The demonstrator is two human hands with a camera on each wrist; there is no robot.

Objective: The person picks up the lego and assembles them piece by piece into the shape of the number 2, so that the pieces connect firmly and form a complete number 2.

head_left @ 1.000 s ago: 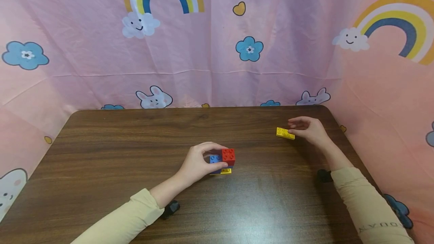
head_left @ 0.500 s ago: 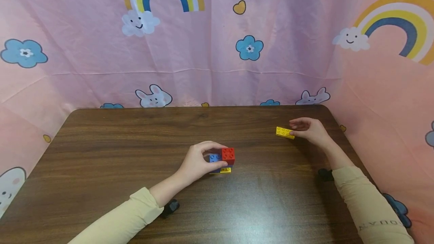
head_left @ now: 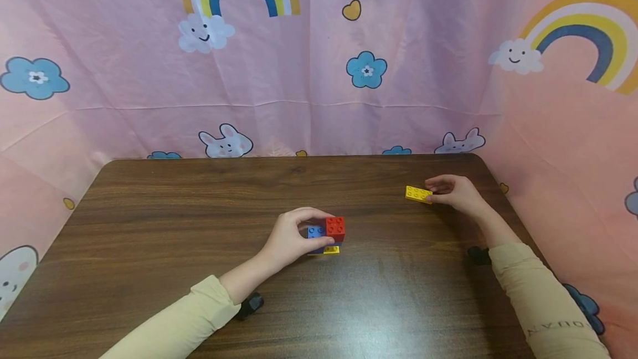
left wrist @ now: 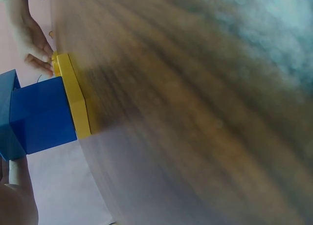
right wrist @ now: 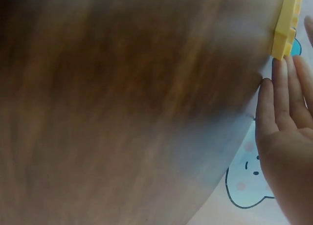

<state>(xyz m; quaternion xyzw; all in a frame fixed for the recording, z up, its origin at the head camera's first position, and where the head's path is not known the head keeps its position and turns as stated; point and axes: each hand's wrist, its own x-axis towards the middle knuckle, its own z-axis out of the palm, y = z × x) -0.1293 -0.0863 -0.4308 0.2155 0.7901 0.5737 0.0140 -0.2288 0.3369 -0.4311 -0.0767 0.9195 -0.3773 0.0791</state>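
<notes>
Near the middle of the table, my left hand (head_left: 294, 237) grips a stack of blocks between thumb and fingers. A red block (head_left: 335, 228) tops its right side, with a blue block (head_left: 316, 231) beside and below it and a yellow piece (head_left: 331, 250) at the bottom. The left wrist view shows the blue block (left wrist: 43, 115) on the yellow piece (left wrist: 75, 95). Farther back on the right lies a loose yellow brick (head_left: 417, 194). My right hand (head_left: 457, 195) is at its right end, thumb against it, fingers extended; in the right wrist view the fingers (right wrist: 283, 98) look straight.
The brown wooden table (head_left: 199, 198) has a patterned pink cloth (head_left: 279, 82) behind it and on both sides. Dark objects show beside the left wrist (head_left: 250, 306) and the right wrist (head_left: 478, 255).
My right hand has moved slightly right and nearer, its thumb now at the end of the yellow brick. The left hand and its stack look the same.
</notes>
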